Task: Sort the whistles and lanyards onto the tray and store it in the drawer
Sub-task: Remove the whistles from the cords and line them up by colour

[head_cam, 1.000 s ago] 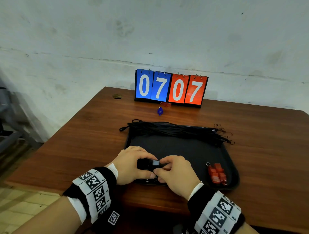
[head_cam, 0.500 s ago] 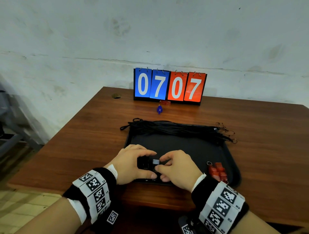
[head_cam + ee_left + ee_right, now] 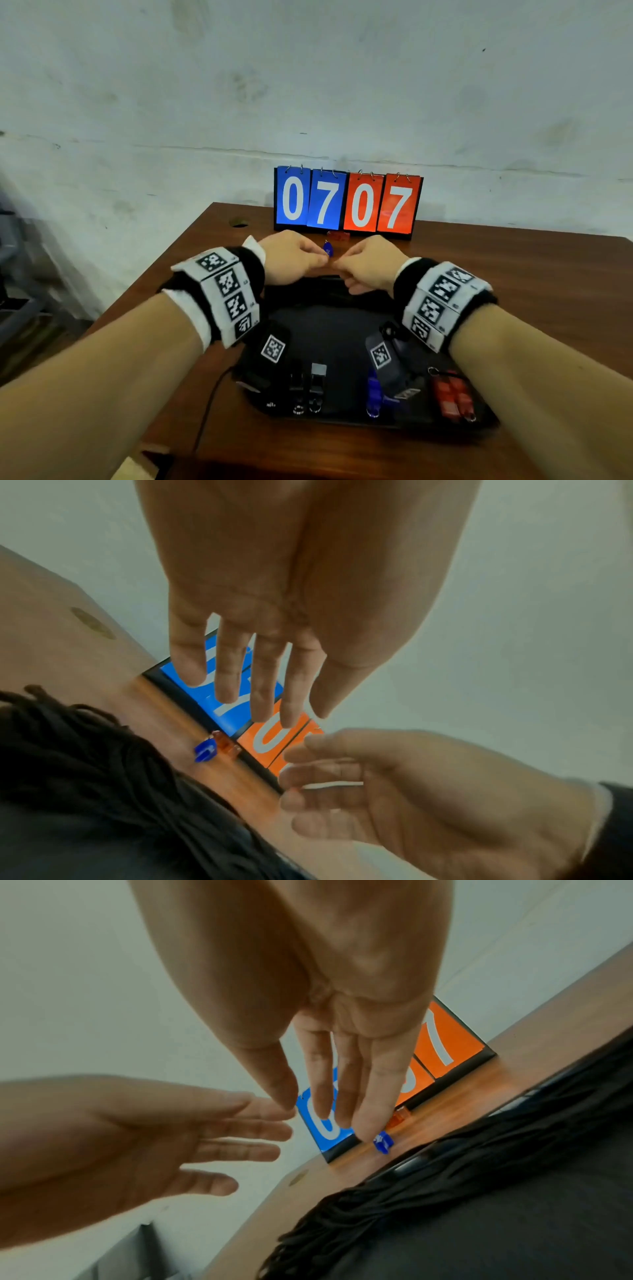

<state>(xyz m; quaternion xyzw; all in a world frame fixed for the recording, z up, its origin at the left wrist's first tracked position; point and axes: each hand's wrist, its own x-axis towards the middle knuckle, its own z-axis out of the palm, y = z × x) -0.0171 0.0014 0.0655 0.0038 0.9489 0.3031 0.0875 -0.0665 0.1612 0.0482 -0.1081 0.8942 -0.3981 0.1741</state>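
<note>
A: Hands, where?
B: Both out past far edge of tray (image 3: 329,329), over table (image 3: 531,274). Side by side: left hand (image 3: 291,260), right hand (image 3: 368,265), tips nearly meeting in head view.
A: Holding anything?
B: No. Empty, both. In wrist views fingers (image 3: 263,680) straight-ish, relaxed, slightly spread, gripping nothing.
A: Touching each other?
B: Can't tell. Close; small gap betw. them in left wrist view.
A: Whistles off the tray?
B: Two. On bare wood, loose blue whistle (image 3: 328,249), just beyond the tips, betw. the two hands, near side of scoreboard (image 3: 347,202). Right behind it, loose red whistle (image 3: 338,236), up against scoreboard base.
A: Contact w/ the blue one?
B: None by left, clear of it in left wrist view. Right: one fingertip (image 3: 368,1123) just beside it in right wrist view; touching or not, can't tell.
A: And the lanyards (image 3: 479,1177)?
B: Black, bunched along far edge of tray, below the hands, betw. tray floor & the loose pair.
A: Rest of tray?
B: Along near edge, L to R: black whistles (image 3: 315,389), sorted blue whistles (image 3: 373,394) (partly hidden, count unclear), red whistles (image 3: 452,394). All well apart from the hands, down by the forearms.
A: Scoreboard reading?
B: 07 blue, 07 red. Upright at far edge of table, by wall (image 3: 308,85).
</note>
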